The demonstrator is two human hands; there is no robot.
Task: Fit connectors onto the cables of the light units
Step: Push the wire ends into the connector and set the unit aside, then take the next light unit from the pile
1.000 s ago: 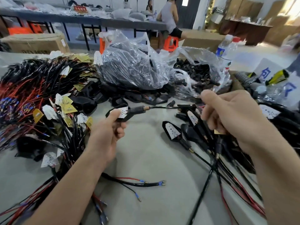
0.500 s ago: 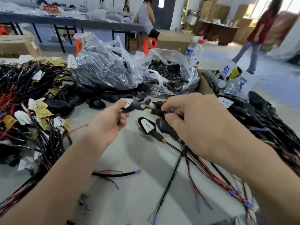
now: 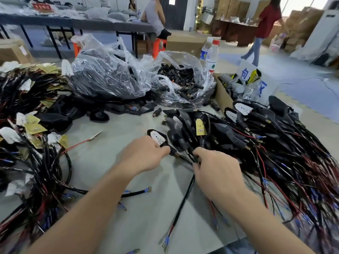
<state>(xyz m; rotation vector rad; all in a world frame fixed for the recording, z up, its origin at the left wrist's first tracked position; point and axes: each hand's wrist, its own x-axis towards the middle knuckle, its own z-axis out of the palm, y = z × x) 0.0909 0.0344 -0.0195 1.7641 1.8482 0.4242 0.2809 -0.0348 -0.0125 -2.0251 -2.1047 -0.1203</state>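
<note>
The left hand (image 3: 145, 156) pinches the small black light unit with a white face (image 3: 158, 138) low over the grey surface (image 3: 124, 125), in the middle. Just right, the right hand (image 3: 218, 173) pinches its thin black cable (image 3: 185, 197), likely to keep it straight for a connector.

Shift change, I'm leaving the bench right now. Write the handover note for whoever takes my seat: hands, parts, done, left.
Left hand: fingers pinch the stem of a light unit, low over the table.
Right hand: fingers pinch that unit's cable just behind the stem.
Parts: loose connectors are in the open bag at the back.
Done: units in the right pile seem to carry connectors.
Left: the left pile looks unfitted, though I cannot tell for certain.
</note>
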